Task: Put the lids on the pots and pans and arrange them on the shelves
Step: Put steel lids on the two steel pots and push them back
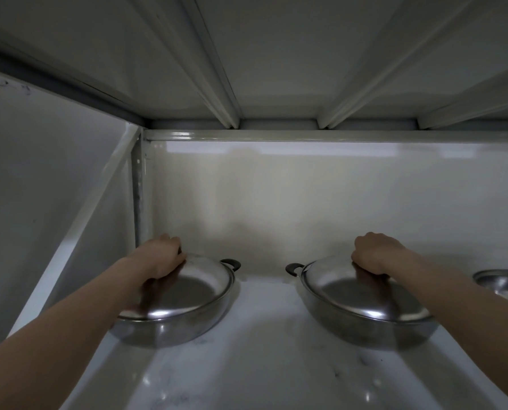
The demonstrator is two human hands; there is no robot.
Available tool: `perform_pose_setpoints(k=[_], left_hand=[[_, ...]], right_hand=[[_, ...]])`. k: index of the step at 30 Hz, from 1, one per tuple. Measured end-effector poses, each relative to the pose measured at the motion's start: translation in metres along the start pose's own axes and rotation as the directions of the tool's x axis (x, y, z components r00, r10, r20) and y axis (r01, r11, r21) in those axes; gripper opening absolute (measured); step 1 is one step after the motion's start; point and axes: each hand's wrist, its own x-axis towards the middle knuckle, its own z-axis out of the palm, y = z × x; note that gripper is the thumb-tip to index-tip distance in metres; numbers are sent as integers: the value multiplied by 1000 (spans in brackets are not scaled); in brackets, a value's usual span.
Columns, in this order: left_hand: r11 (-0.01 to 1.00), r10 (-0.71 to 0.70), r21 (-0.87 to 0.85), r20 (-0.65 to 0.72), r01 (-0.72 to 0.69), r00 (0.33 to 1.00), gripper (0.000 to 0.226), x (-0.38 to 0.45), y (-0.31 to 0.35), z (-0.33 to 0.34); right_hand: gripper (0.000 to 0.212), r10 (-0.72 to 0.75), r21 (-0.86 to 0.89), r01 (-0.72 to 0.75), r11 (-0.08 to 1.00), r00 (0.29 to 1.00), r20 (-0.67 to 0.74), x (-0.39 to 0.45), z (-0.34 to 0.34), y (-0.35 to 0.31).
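Note:
Two shallow steel pans stand side by side on a white shelf, each under a domed steel lid. The left pan carries its lid, and my left hand is curled over the lid's top, where the knob is hidden. The right pan carries its lid, and my right hand is curled over its knob in the same way. Each pan has a dark side handle facing the gap between them.
Another steel vessel sits at the far right edge of the shelf, partly cut off. The white back wall is close behind the pans. An upper shelf's underside hangs overhead, and a side frame slants down the left.

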Motion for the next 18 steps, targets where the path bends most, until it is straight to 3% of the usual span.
perform_pose_setpoints(k=[18], left_hand=[[998,25,-57,23,-23,999,37,-5,12,0]], right_hand=[[31,-35,17,35,999,999,2,-6,2,-6]])
